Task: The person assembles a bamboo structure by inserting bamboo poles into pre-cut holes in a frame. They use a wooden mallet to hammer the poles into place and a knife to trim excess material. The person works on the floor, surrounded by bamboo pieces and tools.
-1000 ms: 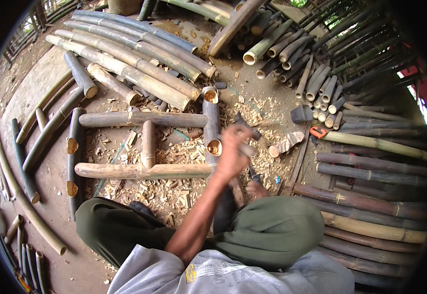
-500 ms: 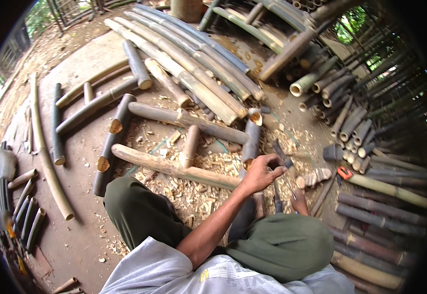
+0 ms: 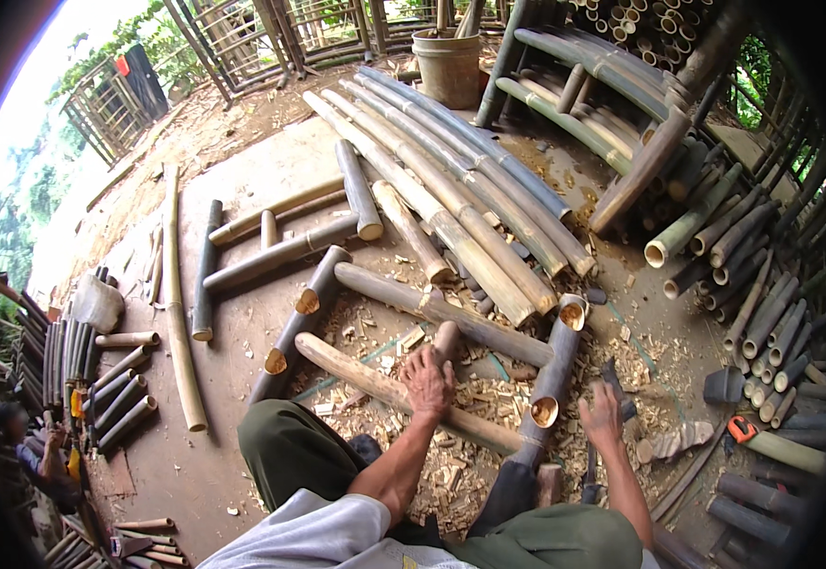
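Tan bamboo rail [image 3: 371,381], dark-grey post [image 3: 292,332], green trousers [image 3: 285,446]

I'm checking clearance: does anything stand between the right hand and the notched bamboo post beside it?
Nothing visible stands between the right hand and the notched bamboo post; only scattered wood chips lie on the ground there.

Poles [image 3: 443,201] bhd frame [image 3: 451,315], chips [image 3: 491,391] w/in

Open-sided bamboo workshop, from where I'm standing. Evidence: wood chips [image 3: 456,471] strewn over the floor [image 3: 195,484], a notched-and-joined bamboo frame [image 3: 367,374] near the middle, long poles [image 3: 432,211] laid out on the far side, cut lengths [image 3: 759,327] piled right by an orange-and-black tool handle [image 3: 741,430]. Bamboo fence [image 3: 278,38] and daylit greenery [image 3: 178,59] far left.
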Tool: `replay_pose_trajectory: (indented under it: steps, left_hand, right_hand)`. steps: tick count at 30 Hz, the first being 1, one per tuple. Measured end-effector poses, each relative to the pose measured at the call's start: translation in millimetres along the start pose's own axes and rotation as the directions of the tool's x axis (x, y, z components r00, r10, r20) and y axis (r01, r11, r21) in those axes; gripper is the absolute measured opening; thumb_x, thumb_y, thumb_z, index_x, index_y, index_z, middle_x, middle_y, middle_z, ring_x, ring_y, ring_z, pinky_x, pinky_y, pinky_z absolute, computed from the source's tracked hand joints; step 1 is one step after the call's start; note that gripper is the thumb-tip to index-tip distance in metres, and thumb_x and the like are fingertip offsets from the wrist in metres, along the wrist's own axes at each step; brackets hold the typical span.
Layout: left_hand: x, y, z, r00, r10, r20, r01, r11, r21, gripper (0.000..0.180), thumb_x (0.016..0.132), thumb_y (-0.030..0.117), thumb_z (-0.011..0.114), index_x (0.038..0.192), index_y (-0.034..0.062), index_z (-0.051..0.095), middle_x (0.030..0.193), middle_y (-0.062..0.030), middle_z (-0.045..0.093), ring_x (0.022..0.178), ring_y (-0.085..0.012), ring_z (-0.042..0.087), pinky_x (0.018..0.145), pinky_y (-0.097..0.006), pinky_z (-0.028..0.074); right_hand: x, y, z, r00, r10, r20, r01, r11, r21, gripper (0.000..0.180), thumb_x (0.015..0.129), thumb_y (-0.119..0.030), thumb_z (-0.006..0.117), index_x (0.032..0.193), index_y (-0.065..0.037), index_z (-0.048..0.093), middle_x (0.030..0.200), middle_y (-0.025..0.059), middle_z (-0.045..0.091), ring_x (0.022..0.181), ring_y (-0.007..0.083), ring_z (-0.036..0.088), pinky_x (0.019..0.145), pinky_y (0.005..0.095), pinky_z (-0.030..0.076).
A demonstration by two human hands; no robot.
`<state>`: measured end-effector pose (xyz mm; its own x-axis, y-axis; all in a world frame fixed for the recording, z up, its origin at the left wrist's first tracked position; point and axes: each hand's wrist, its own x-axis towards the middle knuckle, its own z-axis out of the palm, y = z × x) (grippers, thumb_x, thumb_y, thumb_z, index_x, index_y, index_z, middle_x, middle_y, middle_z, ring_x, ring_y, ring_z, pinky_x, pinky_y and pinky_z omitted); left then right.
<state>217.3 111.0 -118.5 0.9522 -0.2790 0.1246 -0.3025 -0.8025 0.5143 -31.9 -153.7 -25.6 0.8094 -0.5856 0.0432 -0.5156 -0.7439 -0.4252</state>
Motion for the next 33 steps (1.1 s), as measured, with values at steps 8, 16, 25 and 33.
replay_pose_trajectory:
  steps: [8, 16, 25, 33]
  left_hand:
    - [7, 7, 0, 0.998, -0.024, 0.054, 0.025, 0.999, -0.021, 0.063, 0.090, 0.039, 0.069, 0.141, 0.0082, 0.048, 0.140, -0.0181, 0.050, 0.134, -0.0351, 0.045, 0.112, -0.050, 0.031]
    - [8, 1, 0, 0.999, -0.019, 0.035, 0.021, 0.999, -0.050, 0.065, 0.088, 0.043, 0.071, 0.138, 0.0086, 0.050, 0.137, -0.0192, 0.052, 0.133, -0.0373, 0.045, 0.112, -0.051, 0.032]
    - [5, -2, -1, 0.999, -0.040, -0.023, 0.037, 0.990, -0.138, 0.062, 0.085, 0.040, 0.072, 0.135, 0.0083, 0.052, 0.135, -0.0179, 0.053, 0.130, -0.0360, 0.046, 0.111, -0.050, 0.034]
    - [9, -14, 10, 0.986, -0.106, -0.132, 0.069, 0.964, -0.258, 0.062, 0.082, 0.036, 0.074, 0.132, 0.0050, 0.056, 0.129, -0.0196, 0.054, 0.127, -0.0390, 0.047, 0.112, -0.052, 0.035]
  right_hand:
    - [192, -100, 100, 0.986, -0.164, -0.010, 0.156, 0.956, -0.248, 0.065, 0.085, -0.035, 0.077, 0.133, 0.002, 0.054, 0.124, 0.0205, 0.058, 0.115, 0.0361, 0.057, 0.100, 0.0525, 0.047]
    - [233, -120, 138, 0.983, -0.156, 0.097, 0.184, 0.833, -0.522, 0.086, 0.067, -0.044, 0.088, 0.130, 0.000, 0.050, 0.121, 0.0154, 0.058, 0.114, 0.0325, 0.057, 0.094, 0.0440, 0.047]
    - [196, -149, -4, 0.917, -0.132, 0.375, 0.156, 0.987, -0.034, 0.074, 0.064, -0.042, 0.087, 0.112, 0.007, 0.056, 0.112, 0.0292, 0.066, 0.105, 0.0419, 0.068, 0.089, 0.0480, 0.055]
    - [5, -91, -121, 0.892, -0.016, 0.452, 0.035, 0.999, -0.034, 0.073, 0.065, -0.048, 0.087, 0.107, 0.003, 0.057, 0.104, 0.0284, 0.068, 0.100, 0.0451, 0.067, 0.085, 0.0504, 0.053]
